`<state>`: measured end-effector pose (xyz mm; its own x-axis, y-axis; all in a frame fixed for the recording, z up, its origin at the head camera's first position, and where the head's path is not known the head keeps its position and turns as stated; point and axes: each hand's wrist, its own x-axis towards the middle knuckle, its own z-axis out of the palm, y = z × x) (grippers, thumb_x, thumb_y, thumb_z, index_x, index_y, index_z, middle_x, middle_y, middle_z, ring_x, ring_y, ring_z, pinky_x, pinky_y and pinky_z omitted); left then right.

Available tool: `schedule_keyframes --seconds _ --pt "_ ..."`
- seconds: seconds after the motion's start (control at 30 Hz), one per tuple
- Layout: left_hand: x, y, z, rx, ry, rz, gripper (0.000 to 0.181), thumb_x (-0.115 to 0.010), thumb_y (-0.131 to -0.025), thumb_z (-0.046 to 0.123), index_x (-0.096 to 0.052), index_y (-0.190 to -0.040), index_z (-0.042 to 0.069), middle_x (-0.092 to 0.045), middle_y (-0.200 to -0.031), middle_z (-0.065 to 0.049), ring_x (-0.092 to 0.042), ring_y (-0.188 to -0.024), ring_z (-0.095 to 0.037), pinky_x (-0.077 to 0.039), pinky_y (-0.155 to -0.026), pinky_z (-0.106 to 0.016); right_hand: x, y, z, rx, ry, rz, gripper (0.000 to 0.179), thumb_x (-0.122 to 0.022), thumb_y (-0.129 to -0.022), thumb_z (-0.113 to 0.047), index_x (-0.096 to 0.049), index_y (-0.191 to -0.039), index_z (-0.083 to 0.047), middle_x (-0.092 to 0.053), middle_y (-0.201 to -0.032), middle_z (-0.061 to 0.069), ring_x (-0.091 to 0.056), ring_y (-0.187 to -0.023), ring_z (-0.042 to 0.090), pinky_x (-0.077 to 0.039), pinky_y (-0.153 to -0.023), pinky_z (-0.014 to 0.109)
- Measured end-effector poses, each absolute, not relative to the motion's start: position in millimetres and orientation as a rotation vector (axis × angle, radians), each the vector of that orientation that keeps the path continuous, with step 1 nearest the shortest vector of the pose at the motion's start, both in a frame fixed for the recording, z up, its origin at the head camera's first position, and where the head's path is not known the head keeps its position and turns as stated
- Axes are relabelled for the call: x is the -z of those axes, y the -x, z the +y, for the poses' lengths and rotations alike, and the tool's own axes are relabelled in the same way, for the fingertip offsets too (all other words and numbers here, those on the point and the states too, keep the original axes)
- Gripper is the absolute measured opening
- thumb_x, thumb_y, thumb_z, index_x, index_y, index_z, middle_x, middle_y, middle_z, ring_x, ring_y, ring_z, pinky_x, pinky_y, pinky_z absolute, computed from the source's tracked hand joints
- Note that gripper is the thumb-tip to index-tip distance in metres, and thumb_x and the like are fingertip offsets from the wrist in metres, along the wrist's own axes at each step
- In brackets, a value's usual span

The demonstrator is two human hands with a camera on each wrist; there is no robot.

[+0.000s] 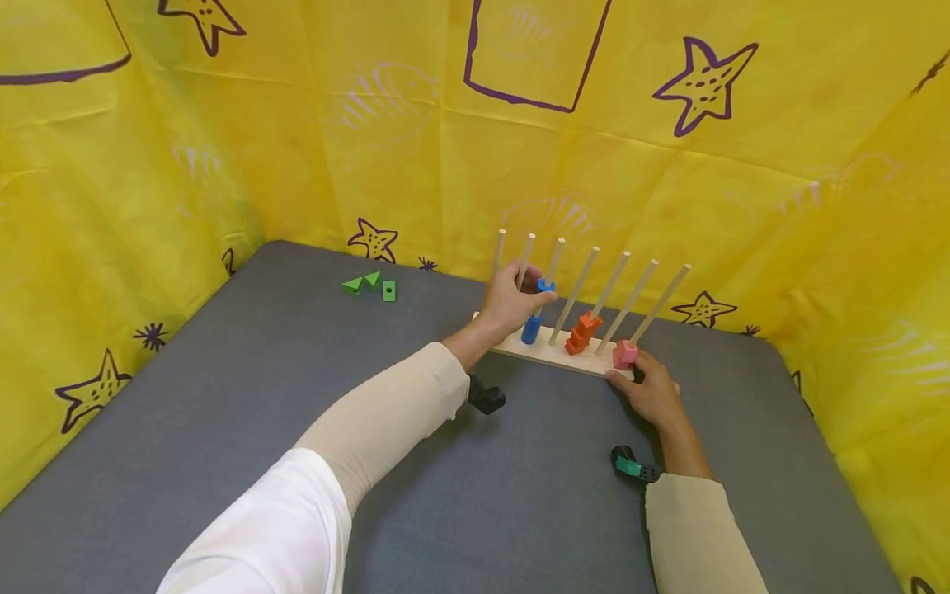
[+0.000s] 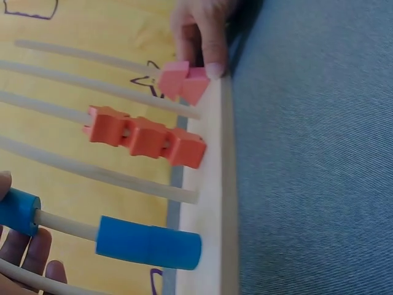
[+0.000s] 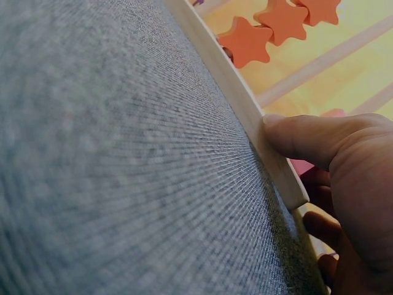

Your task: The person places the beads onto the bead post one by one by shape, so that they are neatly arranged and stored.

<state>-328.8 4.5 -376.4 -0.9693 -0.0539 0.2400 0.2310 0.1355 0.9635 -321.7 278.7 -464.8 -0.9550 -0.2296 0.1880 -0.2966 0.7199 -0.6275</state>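
Observation:
A wooden peg rack, its pale base [image 1: 549,355] bearing several upright rods, stands near the back of the table. My left hand [image 1: 506,304] pinches a blue cylinder bead [image 2: 18,211], which is threaded partway down one rod. Below it, two blue cylinder beads [image 2: 147,243] sit stacked at the foot of the same rod. Three orange star beads [image 1: 583,332] fill the bottom of another rod. With its thumb on the front edge, my right hand [image 1: 653,392] grips the base's right end, beside the pink beads [image 1: 625,355]. Its other fingers are partly hidden behind the base.
Several green pieces [image 1: 389,290], some triangular and one rectangular, lie at the back left of the grey table [image 1: 223,412]. A yellow patterned cloth [image 1: 416,148] surrounds the table's back and sides. Black wrist devices [image 1: 486,398] show beneath both wrists.

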Motion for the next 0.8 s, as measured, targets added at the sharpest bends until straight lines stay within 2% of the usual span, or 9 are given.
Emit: schedule_keyframes --seconds 0.27,0.37,0.57,0.8 --pt "391.5 328.9 7.4 1.898 0.12 -2.234 0.037 -0.079 -0.081 0.008 -0.057 -0.11 0.001 -0.059 -0.099 -0.003 -0.059 -0.091 -0.018 -0.051 -0.076 -0.028 464.2 320.7 279.2 -1.041 -0.404 -2.861 0.05 -0.068 -0.092 -0.025 -0.052 -0.131 0.003 -0.045 -0.138 0.027 -0.039 -0.126 0.048 -0.018 -0.095 0.068" --pt "397.0 329.0 8.4 1.895 0.099 -2.247 0.037 -0.078 -0.082 0.008 -0.057 -0.112 0.002 -0.058 -0.103 -0.005 -0.059 -0.096 -0.02 -0.051 -0.078 -0.03 463.7 320.9 278.6 -1.033 -0.394 -2.879 0.053 -0.067 -0.093 -0.029 -0.051 -0.132 0.002 -0.044 -0.14 0.027 -0.037 -0.127 0.048 -0.018 -0.095 0.069" --pt "406.8 328.6 6.3 1.871 0.09 -2.274 0.033 -0.078 -0.083 0.009 -0.057 -0.108 0.007 -0.06 -0.11 -0.01 -0.058 -0.098 -0.019 -0.05 -0.079 -0.03 463.8 321.2 278.0 -1.057 -0.415 -2.852 0.052 -0.068 -0.092 -0.024 -0.052 -0.132 0.003 -0.044 -0.139 0.027 -0.037 -0.127 0.048 -0.018 -0.099 0.068" --pt "408.9 323.8 1.8 1.791 0.068 -2.311 0.036 -0.078 -0.083 0.012 -0.059 -0.114 0.01 -0.062 -0.109 -0.004 -0.057 -0.105 -0.023 -0.047 -0.087 -0.038 464.2 321.8 277.8 -1.075 -0.445 -2.831 0.05 -0.069 -0.092 -0.022 -0.052 -0.131 0.005 -0.045 -0.138 0.028 -0.038 -0.127 0.049 -0.018 -0.1 0.067"
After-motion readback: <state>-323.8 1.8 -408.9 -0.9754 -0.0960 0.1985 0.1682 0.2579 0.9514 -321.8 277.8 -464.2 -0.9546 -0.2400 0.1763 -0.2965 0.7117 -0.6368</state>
